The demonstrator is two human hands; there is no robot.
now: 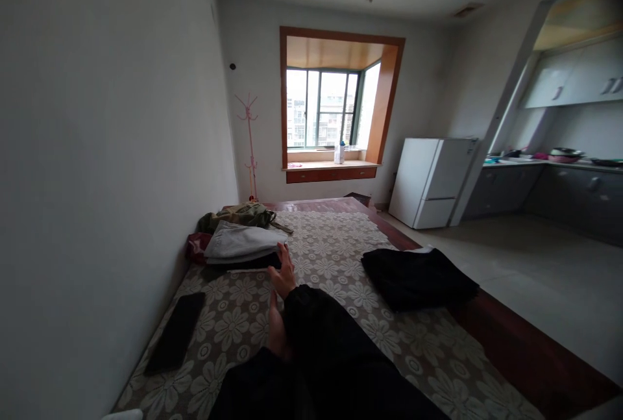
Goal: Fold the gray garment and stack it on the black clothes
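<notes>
Two bare hands at a pile of folded clothes, as seen from where I stand. The right hand (285, 274), just below the centre of the frame, is open, fingers spread and slightly bent at the right edge of the pile; whether they press on it I cannot tell. The left hand (277, 332) lies just below, partly hidden by the right sleeve (331, 322); how far its fingers are closed cannot be told. The pile, left of centre, shows a grey garment (243, 241) over a black one (253, 264), with a red cloth (196, 248) to its left and an olive bundle (241, 214) behind. A folded black stack (418, 277) lies right of centre, well apart on the flowered cover (335, 232). For good handling — a judgement — the palms should meet the folded edge flat and evenly, supporting the lower layer as well; pushing at the top alone could slide grey off black.
</notes>
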